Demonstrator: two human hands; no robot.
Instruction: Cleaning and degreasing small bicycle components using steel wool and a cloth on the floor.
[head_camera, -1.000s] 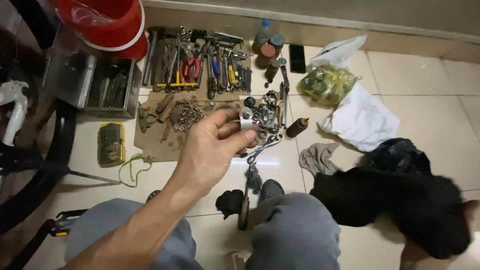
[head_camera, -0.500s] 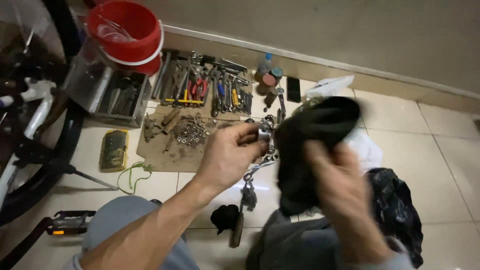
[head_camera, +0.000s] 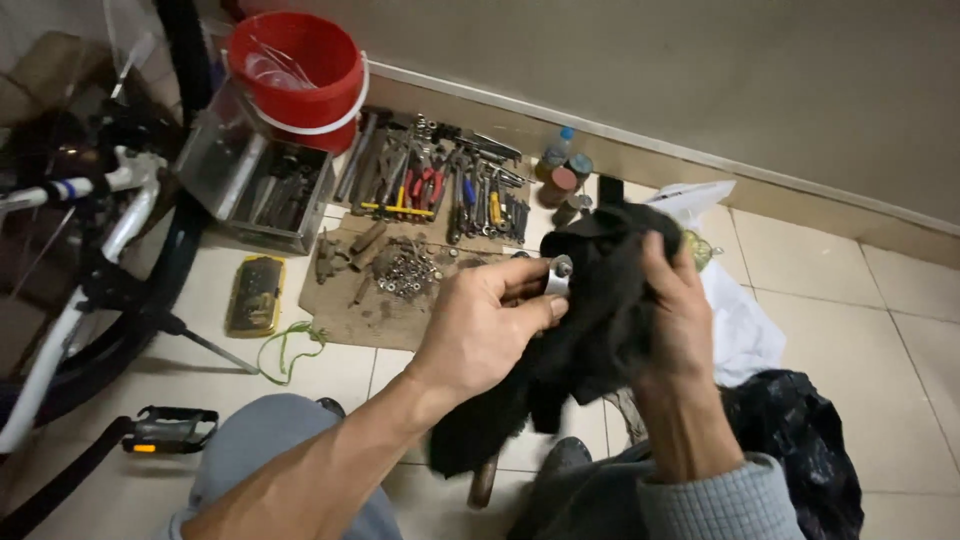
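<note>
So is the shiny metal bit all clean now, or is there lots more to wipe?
Not finished. The left hand pinches a small metal part while the right hand presses a black rag against it, so wiping is in hand. I cannot tell how clean it is. A heap of small metal pieces lies on the cardboard, none in the rag.
</note>
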